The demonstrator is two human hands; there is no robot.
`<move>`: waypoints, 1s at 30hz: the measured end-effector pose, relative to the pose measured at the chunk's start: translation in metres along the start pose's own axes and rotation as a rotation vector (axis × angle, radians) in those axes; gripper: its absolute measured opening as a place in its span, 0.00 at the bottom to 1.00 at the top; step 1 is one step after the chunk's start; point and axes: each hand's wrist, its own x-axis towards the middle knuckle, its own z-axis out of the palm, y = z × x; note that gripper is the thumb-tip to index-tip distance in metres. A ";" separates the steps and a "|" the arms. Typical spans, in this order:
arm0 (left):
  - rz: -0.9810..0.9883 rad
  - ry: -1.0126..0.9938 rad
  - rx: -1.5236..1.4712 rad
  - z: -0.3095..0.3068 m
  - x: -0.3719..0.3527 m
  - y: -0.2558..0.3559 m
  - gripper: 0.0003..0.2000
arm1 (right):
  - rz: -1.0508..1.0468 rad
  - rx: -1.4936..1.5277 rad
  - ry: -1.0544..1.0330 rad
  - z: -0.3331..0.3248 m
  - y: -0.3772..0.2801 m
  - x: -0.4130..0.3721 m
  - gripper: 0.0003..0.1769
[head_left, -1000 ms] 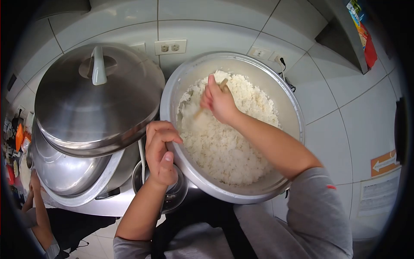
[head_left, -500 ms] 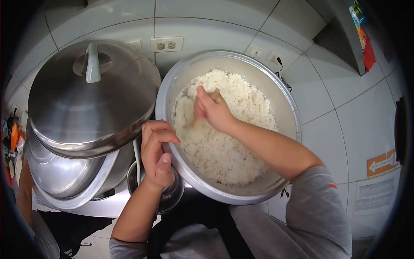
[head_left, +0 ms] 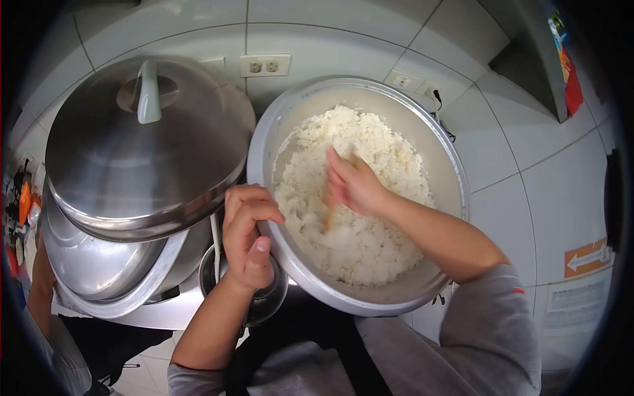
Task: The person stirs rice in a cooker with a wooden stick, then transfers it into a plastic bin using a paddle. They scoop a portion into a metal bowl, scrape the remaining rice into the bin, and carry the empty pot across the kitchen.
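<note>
A large metal pot (head_left: 458,171) holds a heap of white cooked rice (head_left: 380,254). My right hand (head_left: 355,185) is closed around a wooden rice paddle (head_left: 328,219), whose lower end is blurred and partly buried in the rice. At the pot's left side, my left hand (head_left: 251,234) has its fingers curled over the rim, the thumb resting lower on the outside. A dark pan (head_left: 269,305) is partly hidden beneath that hand and the pot.
On the left, a big steel lid (head_left: 191,158) with a pale handle rests above another metal lid (head_left: 105,264) and basin. Another person's arm (head_left: 41,284) shows at the far left. Wall sockets (head_left: 265,65) and a plugged cord (head_left: 437,109) are behind the pot.
My right hand and the paddle have moved a little right and toward me through the rice. My left hand keeps its hold on the rim. The view has shifted slightly.
</note>
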 end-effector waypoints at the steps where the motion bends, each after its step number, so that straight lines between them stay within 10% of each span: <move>1: 0.009 -0.022 0.000 -0.001 0.000 -0.001 0.23 | 0.009 -0.009 -0.010 0.001 -0.016 -0.014 0.32; 3: 0.010 -0.052 0.006 -0.001 0.001 0.000 0.23 | -0.046 -0.716 0.093 0.005 -0.039 -0.033 0.32; 7: 0.030 -0.037 0.019 0.005 0.001 0.000 0.24 | -0.250 -0.008 0.013 -0.038 -0.052 0.056 0.40; 10: 0.003 -0.017 -0.021 0.004 -0.001 0.000 0.24 | -0.332 -0.184 0.274 0.027 -0.020 0.031 0.36; 13: -0.004 -0.033 -0.001 0.003 0.001 0.001 0.23 | -0.121 -0.672 0.025 0.009 -0.012 0.010 0.35; 20: 0.053 -0.060 0.039 0.003 0.000 -0.001 0.23 | -0.461 -0.335 -0.003 0.056 -0.016 0.043 0.34; 25: 0.044 -0.014 0.022 -0.002 -0.001 -0.003 0.22 | -0.105 -0.694 0.034 -0.007 -0.024 0.006 0.33; 30: 0.077 -0.041 -0.015 -0.004 0.003 -0.002 0.21 | -0.301 -0.717 0.266 -0.009 -0.068 0.030 0.33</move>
